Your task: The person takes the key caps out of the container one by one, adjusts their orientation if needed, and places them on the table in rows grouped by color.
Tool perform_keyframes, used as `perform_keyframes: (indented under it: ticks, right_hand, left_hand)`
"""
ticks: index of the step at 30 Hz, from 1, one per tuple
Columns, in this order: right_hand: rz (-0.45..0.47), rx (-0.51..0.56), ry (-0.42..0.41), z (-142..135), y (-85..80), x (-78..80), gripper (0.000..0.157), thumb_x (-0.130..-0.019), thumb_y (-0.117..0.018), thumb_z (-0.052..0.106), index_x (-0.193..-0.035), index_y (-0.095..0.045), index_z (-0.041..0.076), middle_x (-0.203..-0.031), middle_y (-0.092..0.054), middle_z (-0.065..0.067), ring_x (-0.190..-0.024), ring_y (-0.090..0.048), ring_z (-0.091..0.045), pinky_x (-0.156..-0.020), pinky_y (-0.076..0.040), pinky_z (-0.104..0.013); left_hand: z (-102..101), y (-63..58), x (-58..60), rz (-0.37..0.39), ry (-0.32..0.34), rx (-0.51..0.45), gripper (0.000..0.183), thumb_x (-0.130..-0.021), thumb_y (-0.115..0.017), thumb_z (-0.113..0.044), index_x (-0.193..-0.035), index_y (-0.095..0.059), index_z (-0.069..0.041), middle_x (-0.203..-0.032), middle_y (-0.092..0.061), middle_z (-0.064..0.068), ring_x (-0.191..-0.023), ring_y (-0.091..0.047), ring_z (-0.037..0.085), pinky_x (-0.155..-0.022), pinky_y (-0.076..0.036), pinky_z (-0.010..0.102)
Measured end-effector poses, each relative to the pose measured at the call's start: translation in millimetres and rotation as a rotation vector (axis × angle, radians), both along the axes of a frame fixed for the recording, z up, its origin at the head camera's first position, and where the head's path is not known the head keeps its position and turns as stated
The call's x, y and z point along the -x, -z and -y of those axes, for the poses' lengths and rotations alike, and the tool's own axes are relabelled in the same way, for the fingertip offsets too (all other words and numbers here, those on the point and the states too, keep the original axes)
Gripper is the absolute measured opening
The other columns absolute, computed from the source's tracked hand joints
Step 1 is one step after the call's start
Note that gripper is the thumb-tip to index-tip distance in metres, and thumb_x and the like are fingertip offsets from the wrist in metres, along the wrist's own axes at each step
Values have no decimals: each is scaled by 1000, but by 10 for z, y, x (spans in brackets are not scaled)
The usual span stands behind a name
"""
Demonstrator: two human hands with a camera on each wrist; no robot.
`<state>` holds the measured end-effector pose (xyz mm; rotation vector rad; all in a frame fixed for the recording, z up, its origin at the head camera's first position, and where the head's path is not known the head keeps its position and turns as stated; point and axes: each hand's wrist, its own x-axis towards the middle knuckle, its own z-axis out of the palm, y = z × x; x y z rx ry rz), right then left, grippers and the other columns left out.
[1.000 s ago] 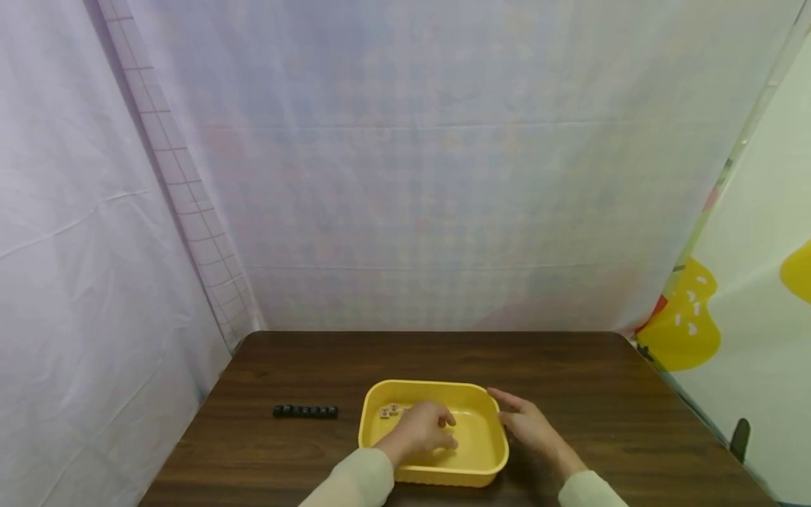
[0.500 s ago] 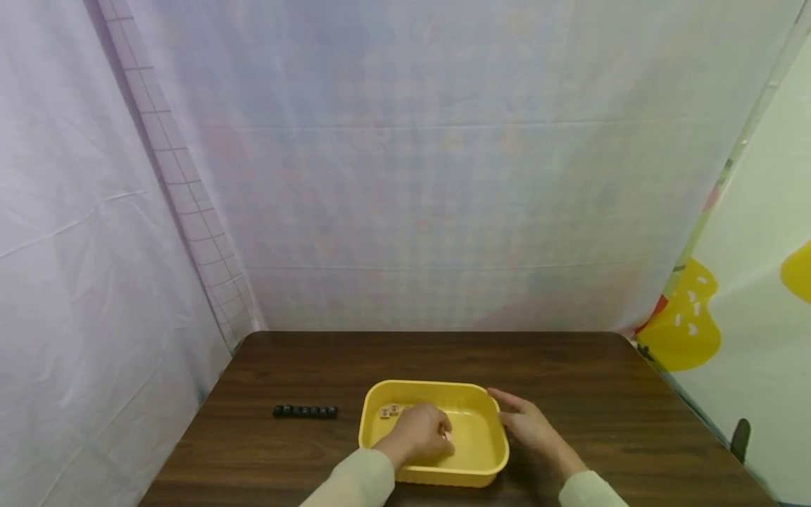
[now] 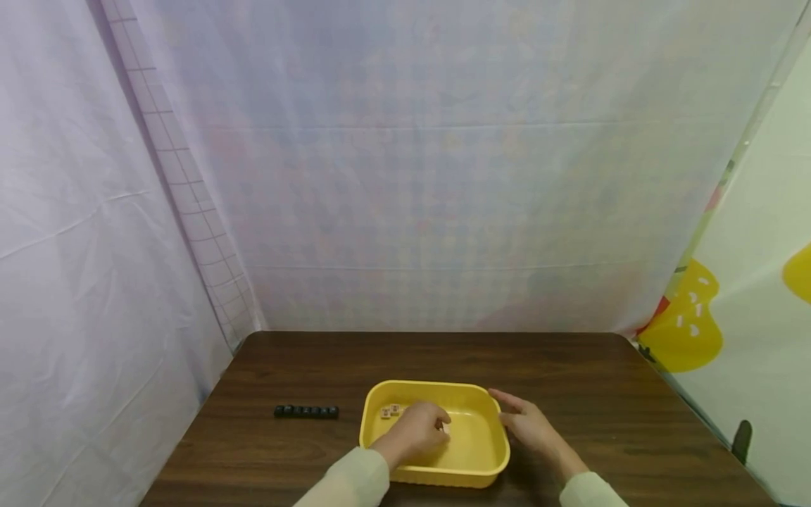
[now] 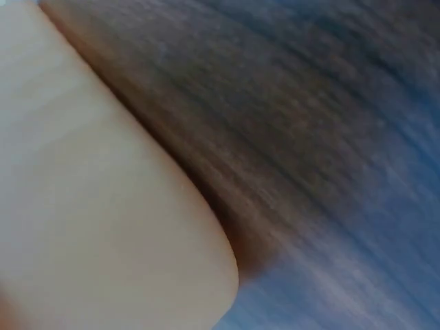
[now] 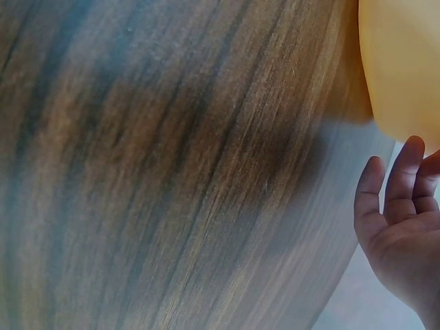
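In the head view a yellow plastic bin [image 3: 465, 470] with rounded corners stands near the front of the table. My left hand [image 3: 415, 433] reaches inside it over the near left wall, thumb and index finger pinching a small pale tile [image 3: 446, 427], mostly hidden by the fingers. Just left of that hand, small beige tiles [image 3: 386, 413] with dark marks lie on the bin floor. At the bin's right side my right hand [image 3: 529, 426] touches the rim with extended fingers. The right wrist view shows fingers [image 5: 404, 172] straight against the yellow wall; the left wrist view shows mostly the bin's outside.
A short row of several small black cubes [image 3: 307, 412] lies on the dark wood table [image 3: 431, 355], left of the bin. White curtains [image 3: 418, 211] hang behind the table and along the left. A white cloth with yellow shapes [image 3: 687, 324] hangs on the right.
My left thumb and index finger have come together around a small tile and lifted slightly. The right hand and the bin stay in place.
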<state>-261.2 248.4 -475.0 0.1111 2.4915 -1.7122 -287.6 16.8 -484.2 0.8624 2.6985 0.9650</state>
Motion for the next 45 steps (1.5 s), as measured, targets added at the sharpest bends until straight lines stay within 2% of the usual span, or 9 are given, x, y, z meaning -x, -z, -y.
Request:
perform_keyframes:
  ticks: [4,7,10,16,19,23,30,38,45]
  right_hand:
    - [-1,15,15,-5,5,5,50,-93,-52,1,-143,-49,-2,-93,-68,-14,-67,-59,-20,-61,-52,-35]
    - [-4,24,17,-14,15,12,50,-93,-52,0,-143,-49,-2,-96,-69,-15,-68,-60,-21,-61,-52,-36]
    - [-5,24,9,-25,17,10,50,-94,-52,1,-144,-48,-2,-100,-68,-16,-69,-59,-21,-61,-52,-35]
    - [1,10,-12,-16,16,0,50,-95,-52,3,-145,-46,-2,-98,-67,-13,-66,-56,-20,-58,-50,-34]
    - [-1,14,-11,2,13,-2,50,-95,-52,4,-145,-47,-1,-98,-67,-13,-66,-56,-19,-58,-49,-34]
    - [-14,44,-20,11,21,3,51,-95,-53,3,-145,-46,-3,-106,-67,-18,-70,-59,-20,-60,-51,-34]
    - [-24,73,-52,-2,37,3,52,-95,-52,2,-146,-43,-5,-100,-68,-16,-63,-56,-17,-57,-50,-31]
    - [-11,59,-58,-15,22,-10,53,-94,-50,1,-146,-42,-4,-78,-65,-9,-52,-44,-12,-50,-42,-25]
    - [-9,54,-45,-37,29,-6,53,-94,-51,1,-146,-43,-4,-77,-64,-9,-51,-45,-11,-49,-42,-25]
  left_hand:
    - [55,-87,0,16,-7,-87,23,-90,-72,-11,-110,-74,-1,-93,-70,1,-81,-60,7,-73,-51,25]
    - [130,-179,-18,123,-62,-220,22,-90,-73,-13,-109,-74,-2,-90,-67,-1,-80,-59,10,-69,-52,29]
    - [233,-279,-19,163,-109,-326,19,-90,-73,-12,-107,-74,-3,-88,-65,-2,-79,-59,12,-67,-52,31]
    - [621,-361,11,29,-175,-331,17,-88,-75,-13,-104,-75,-8,-90,-66,-3,-81,-58,13,-68,-49,30]
    - [908,-338,-5,5,-234,-311,19,-88,-76,-16,-106,-75,-8,-94,-65,-3,-83,-56,14,-68,-48,30]
    - [1275,-289,-39,17,-303,-312,22,-90,-75,-18,-107,-73,-5,-92,-66,-1,-82,-57,16,-68,-50,32]
    - [1714,-130,-116,7,-358,-260,21,-84,-76,-13,-101,-73,-1,-86,-69,-1,-79,-61,15,-69,-51,35]
    - [1921,31,-185,89,-329,-180,18,-85,-79,-14,-99,-74,-4,-88,-66,0,-83,-59,17,-71,-51,37]
    - [1962,115,-218,77,-281,-205,13,-82,-80,-12,-90,-73,-5,-79,-63,-2,-75,-56,14,-66,-47,30]
